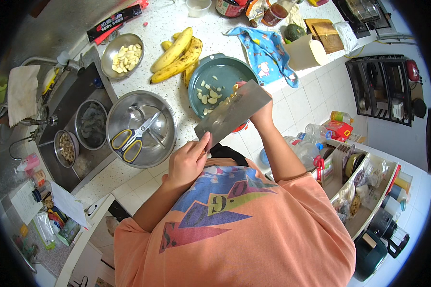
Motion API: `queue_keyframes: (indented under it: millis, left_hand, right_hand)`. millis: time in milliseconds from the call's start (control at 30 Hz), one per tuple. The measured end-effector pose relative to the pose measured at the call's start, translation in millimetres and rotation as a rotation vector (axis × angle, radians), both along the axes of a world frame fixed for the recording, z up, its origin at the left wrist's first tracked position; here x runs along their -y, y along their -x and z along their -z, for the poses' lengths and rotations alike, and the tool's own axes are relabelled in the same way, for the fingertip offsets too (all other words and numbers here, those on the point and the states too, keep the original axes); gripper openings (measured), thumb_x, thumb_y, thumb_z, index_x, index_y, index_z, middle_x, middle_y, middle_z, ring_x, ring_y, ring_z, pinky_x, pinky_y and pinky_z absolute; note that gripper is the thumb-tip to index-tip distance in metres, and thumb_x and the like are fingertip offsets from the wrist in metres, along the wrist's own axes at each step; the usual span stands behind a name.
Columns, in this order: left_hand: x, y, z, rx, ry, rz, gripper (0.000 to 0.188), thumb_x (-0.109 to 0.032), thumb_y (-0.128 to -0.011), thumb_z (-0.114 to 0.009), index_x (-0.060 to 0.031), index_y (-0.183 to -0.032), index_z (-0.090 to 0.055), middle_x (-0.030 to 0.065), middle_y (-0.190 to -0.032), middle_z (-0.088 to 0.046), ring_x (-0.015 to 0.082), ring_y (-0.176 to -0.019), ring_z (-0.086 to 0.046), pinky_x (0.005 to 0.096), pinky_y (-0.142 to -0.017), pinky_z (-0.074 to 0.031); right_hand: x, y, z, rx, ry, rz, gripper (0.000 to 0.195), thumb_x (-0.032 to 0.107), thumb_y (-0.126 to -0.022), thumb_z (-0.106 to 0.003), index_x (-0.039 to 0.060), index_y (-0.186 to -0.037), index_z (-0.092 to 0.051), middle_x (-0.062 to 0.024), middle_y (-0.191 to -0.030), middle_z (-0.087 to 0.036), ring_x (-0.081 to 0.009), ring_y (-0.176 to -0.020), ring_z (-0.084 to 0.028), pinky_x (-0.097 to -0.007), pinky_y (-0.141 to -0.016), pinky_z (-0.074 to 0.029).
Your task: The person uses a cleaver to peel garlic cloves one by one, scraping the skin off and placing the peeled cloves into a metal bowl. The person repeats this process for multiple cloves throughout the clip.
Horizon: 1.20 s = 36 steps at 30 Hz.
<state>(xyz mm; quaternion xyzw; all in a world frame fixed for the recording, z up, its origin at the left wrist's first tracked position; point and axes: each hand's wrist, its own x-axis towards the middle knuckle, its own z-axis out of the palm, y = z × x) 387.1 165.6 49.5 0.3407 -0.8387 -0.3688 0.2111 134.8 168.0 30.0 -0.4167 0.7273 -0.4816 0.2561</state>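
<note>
My left hand (187, 162) grips the handle end of a broad steel cleaver (233, 113), its index finger lying along the blade. The blade slants over the near side of a green basin (226, 68) and hides part of it. At the blade's far end is my right hand (264, 110); its fingers are mostly hidden behind the steel, with one fingertip showing past the edge. Small garlic bits (233, 95) cling along the blade's far edge. Several peeled garlic cloves and slices (212, 94) lie on the basin's bottom.
Left of the basin stands a steel bowl (172, 138) holding scissors (138, 136). Beyond are a bowl of peeled garlic (139, 68) and bananas (176, 55). A sink (97, 77) with two bowls is at left. A blue cloth (260, 50) hangs over the counter edge; bottles (305, 150) stand at right.
</note>
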Motion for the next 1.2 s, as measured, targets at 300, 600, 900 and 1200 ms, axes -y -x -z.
queue_keyframes:
  millis: [300, 600, 900, 1200]
  left_hand:
    - [-0.7, -1.4, 1.9, -0.004, 0.051, -0.017, 0.057, -0.003, -0.073, -0.071, -0.0147, -0.128, -0.059, 0.0064, -0.08, -0.061, 0.0237, -0.065, -0.061, 0.034, -0.057, -0.049]
    - [0.5, -1.1, -3.0, -0.022, -0.037, -0.032, 0.059, 0.002, -0.073, -0.069, -0.0138, -0.128, -0.059, 0.0078, -0.08, -0.062, 0.0233, -0.065, -0.061, 0.034, -0.059, -0.049]
    - [3.3, 12.8, -4.2, -0.06, -0.048, -0.045, 0.056, 0.001, -0.074, -0.068, -0.0134, -0.127, -0.06, 0.0081, -0.08, -0.062, 0.0233, -0.065, -0.06, 0.0341, -0.059, -0.049]
    - [28.1, 20.6, 7.7, -0.043, -0.262, -0.144, 0.048, -0.002, -0.078, -0.066, -0.0086, -0.125, -0.06, 0.0157, -0.079, -0.063, 0.0287, -0.07, -0.062, 0.0353, -0.065, -0.05]
  right_hand:
    - [-1.9, -3.8, -1.9, -0.137, 0.022, 0.02, 0.019, -0.001, -0.077, -0.066, -0.001, -0.096, -0.069, -0.0099, -0.096, -0.071, -0.0151, -0.085, -0.066, -0.0278, -0.076, -0.051]
    - [-3.9, -7.9, -10.4, -0.213, 0.038, 0.066, 0.021, -0.002, -0.074, -0.066, 0.0015, -0.094, -0.071, -0.0091, -0.089, -0.072, -0.0173, -0.08, -0.068, -0.0286, -0.073, -0.052]
    - [-8.6, -5.0, -17.0, -0.228, 0.004, 0.129, 0.023, -0.004, -0.071, -0.069, 0.0028, -0.093, -0.071, -0.0115, -0.088, -0.071, -0.0217, -0.078, -0.069, -0.03, -0.072, -0.052]
    - [-21.9, -5.3, -11.7, 0.373, 0.174, 0.111, 0.012, -0.009, -0.082, -0.065, -0.0006, -0.089, -0.061, -0.0147, -0.111, -0.064, -0.0158, -0.098, -0.062, -0.0265, -0.081, -0.053]
